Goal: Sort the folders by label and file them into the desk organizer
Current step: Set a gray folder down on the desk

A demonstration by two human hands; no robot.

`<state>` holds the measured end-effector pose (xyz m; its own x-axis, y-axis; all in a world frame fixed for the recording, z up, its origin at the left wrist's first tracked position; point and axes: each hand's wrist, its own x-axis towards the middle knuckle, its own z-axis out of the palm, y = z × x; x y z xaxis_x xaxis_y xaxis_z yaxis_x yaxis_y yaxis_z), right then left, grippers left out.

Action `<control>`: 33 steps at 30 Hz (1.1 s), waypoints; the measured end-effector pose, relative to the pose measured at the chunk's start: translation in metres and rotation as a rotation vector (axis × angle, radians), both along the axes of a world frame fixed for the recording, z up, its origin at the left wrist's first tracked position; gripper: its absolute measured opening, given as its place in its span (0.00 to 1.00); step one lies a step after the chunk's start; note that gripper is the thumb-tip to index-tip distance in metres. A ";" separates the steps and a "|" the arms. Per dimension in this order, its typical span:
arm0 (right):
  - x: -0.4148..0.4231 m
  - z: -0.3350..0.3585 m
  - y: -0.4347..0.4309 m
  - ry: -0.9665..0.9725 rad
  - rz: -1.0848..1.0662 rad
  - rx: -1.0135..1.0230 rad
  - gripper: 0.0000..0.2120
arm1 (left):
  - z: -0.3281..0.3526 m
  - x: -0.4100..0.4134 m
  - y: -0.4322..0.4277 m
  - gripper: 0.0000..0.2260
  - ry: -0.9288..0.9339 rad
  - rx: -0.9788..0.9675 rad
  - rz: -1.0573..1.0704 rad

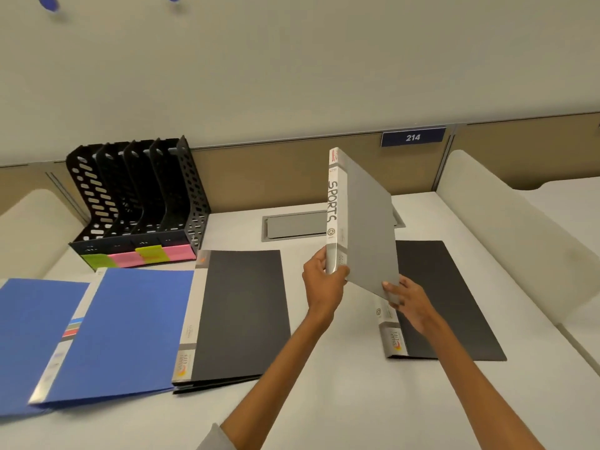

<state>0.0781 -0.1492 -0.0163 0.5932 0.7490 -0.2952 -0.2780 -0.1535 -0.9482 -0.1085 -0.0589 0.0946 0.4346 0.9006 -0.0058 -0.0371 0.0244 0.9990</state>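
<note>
A grey folder (368,222) with SPORTS written on its spine stands upright above the desk's middle. My left hand (321,280) grips the bottom of the spine, and my right hand (407,298) pinches the lower right corner of the cover. A black desk organizer (136,196) with several slots and green and pink sticky labels stands at the back left. Two blue folders (130,326) (32,339) lie flat at the left, a dark grey folder (240,313) beside them, and another dark folder (454,300) lies under my right hand.
A grey cable hatch (292,225) is set into the desk behind the held folder. Cream side dividers (506,228) flank the desk, with a tan back panel carrying a blue 214 sign (413,137).
</note>
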 end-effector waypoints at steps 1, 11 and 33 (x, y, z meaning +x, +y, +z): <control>-0.004 -0.003 0.004 -0.007 0.008 -0.006 0.27 | -0.006 -0.010 0.007 0.22 -0.004 -0.032 0.020; -0.049 -0.027 0.031 -0.131 0.067 -0.165 0.30 | -0.078 -0.094 0.033 0.17 0.083 -0.191 0.134; -0.117 -0.051 0.023 -0.599 0.032 -0.408 0.34 | -0.135 -0.169 0.038 0.19 0.889 0.232 0.210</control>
